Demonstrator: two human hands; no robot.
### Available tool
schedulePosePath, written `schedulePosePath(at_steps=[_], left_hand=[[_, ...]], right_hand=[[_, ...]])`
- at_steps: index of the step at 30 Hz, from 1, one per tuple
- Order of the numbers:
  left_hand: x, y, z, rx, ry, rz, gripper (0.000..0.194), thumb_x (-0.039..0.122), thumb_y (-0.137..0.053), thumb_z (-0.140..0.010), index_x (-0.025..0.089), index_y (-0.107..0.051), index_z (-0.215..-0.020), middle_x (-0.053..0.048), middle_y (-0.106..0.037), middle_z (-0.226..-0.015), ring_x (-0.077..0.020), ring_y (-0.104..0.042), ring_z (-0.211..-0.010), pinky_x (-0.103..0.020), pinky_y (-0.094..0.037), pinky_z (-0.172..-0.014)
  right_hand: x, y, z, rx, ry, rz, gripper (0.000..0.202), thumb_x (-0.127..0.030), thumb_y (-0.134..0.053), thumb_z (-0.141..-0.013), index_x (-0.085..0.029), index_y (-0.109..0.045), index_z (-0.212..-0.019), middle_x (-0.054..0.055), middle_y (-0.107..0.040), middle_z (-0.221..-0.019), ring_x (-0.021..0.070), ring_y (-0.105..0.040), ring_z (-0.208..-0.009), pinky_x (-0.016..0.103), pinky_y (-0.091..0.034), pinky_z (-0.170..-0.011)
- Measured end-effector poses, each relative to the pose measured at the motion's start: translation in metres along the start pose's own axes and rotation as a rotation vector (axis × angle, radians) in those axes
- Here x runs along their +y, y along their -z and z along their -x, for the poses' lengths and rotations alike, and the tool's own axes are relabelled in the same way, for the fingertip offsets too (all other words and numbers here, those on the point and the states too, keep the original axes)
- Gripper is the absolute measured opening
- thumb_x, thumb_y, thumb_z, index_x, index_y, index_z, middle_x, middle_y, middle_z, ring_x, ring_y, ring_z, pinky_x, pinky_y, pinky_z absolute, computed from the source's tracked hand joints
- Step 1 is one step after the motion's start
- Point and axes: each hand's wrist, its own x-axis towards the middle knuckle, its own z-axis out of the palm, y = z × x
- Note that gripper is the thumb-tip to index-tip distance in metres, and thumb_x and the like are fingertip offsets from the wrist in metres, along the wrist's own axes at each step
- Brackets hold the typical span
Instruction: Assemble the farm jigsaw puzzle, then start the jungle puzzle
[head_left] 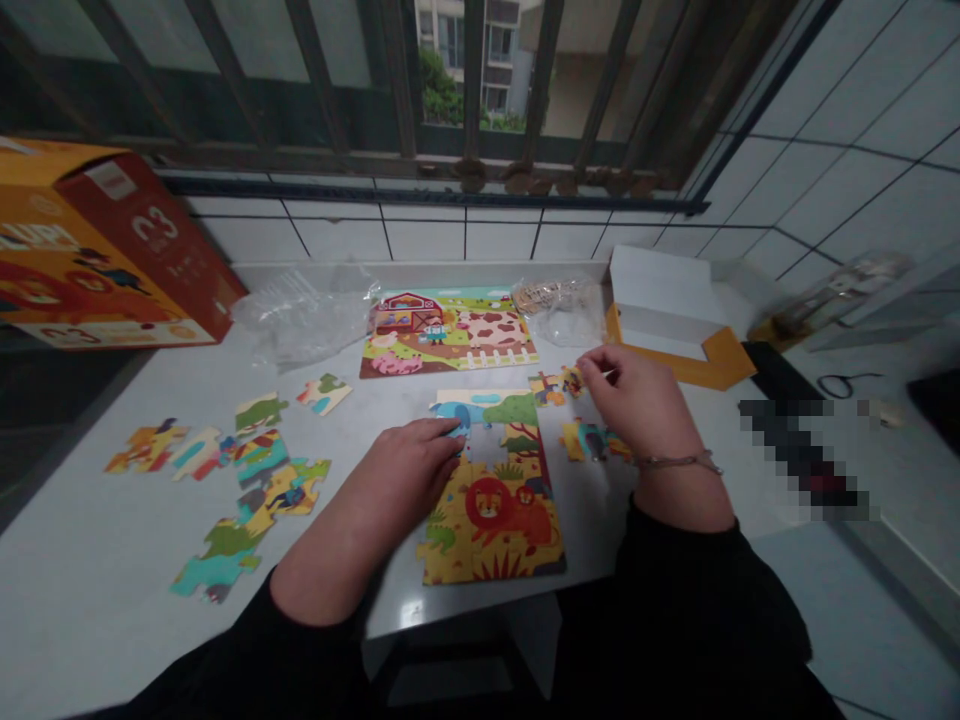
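A lion jigsaw puzzle (499,540) lies partly joined in front of me, with a gap near its upper middle. My left hand (416,455) rests over its left edge, fingers stretched onto the blue elephant part. To the right of the puzzle's top, my right hand (637,395) pinches a puzzle piece (572,381) between thumb and finger. Other orange-toned pieces (549,390) touch or lie close beside it; I cannot tell which. Below that hand are more loose pieces (585,440), partly hidden by the wrist.
Several loose pieces (259,450) spread over the left of the white table (75,560). Behind the puzzle lies a farm picture (450,335) between clear plastic bags (307,315). An orange puzzle box (180,260) stands back left; an open white-and-orange box (667,310) sits back right.
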Motion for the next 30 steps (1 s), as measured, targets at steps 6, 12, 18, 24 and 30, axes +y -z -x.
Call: schedulePosePath(at_steps=[6, 12, 18, 24, 30], left_hand=[[0.001, 0.005, 0.003, -0.026, 0.046, -0.029, 0.029, 0.032, -0.066, -0.103, 0.022, -0.085, -0.123, -0.017, -0.074, -0.150, -0.0387, -0.074, -0.131, -0.058, -0.062, -0.111], [-0.006, 0.008, 0.006, 0.003, 0.107, -0.029, 0.034, 0.042, -0.059, -0.104, 0.021, -0.083, -0.116, -0.018, -0.075, -0.146, -0.0403, -0.073, -0.131, -0.059, -0.060, -0.112], [-0.010, 0.008, 0.002, 0.017, 0.181, -0.063, 0.039, 0.039, -0.047, -0.104, 0.018, -0.078, -0.115, -0.021, -0.074, -0.144, -0.0421, -0.072, -0.128, -0.062, -0.059, -0.112], [-0.015, 0.006, 0.001, 0.017, 0.172, -0.080, 0.037, 0.038, -0.048, -0.102, 0.021, -0.078, -0.115, -0.018, -0.076, -0.141, -0.0398, -0.072, -0.126, -0.059, -0.060, -0.111], [-0.011, 0.009, 0.001, 0.015, 0.176, -0.048, 0.038, 0.037, -0.047, -0.103, 0.018, -0.076, -0.116, -0.021, -0.074, -0.143, -0.0415, -0.071, -0.128, -0.061, -0.059, -0.111]], right_hand=[[0.069, 0.042, 0.004, 0.006, -0.401, 0.311, 0.031, -0.037, -0.054, -0.107, -0.019, -0.080, -0.110, 0.016, -0.082, -0.106, 0.0319, -0.073, -0.094, 0.038, -0.045, -0.075], [0.075, 0.036, 0.005, -0.074, -0.451, 0.349, 0.028, -0.036, -0.059, -0.102, -0.021, -0.081, -0.114, 0.015, -0.083, -0.108, 0.0310, -0.076, -0.099, 0.037, -0.048, -0.076], [0.088, 0.039, 0.010, -0.113, -0.448, 0.364, 0.033, -0.036, -0.059, -0.103, -0.020, -0.077, -0.126, 0.018, -0.084, -0.113, 0.0324, -0.078, -0.102, 0.039, -0.051, -0.079], [0.087, 0.037, 0.017, -0.425, -0.390, 0.394, 0.056, -0.042, -0.082, -0.088, -0.019, -0.071, -0.137, 0.018, -0.082, -0.116, 0.0331, -0.079, -0.104, 0.037, -0.052, -0.077], [0.076, 0.032, 0.016, -0.532, -0.343, 0.417, 0.057, -0.035, -0.086, -0.082, -0.019, -0.071, -0.135, 0.018, -0.081, -0.124, 0.0331, -0.078, -0.109, 0.036, -0.051, -0.077]])
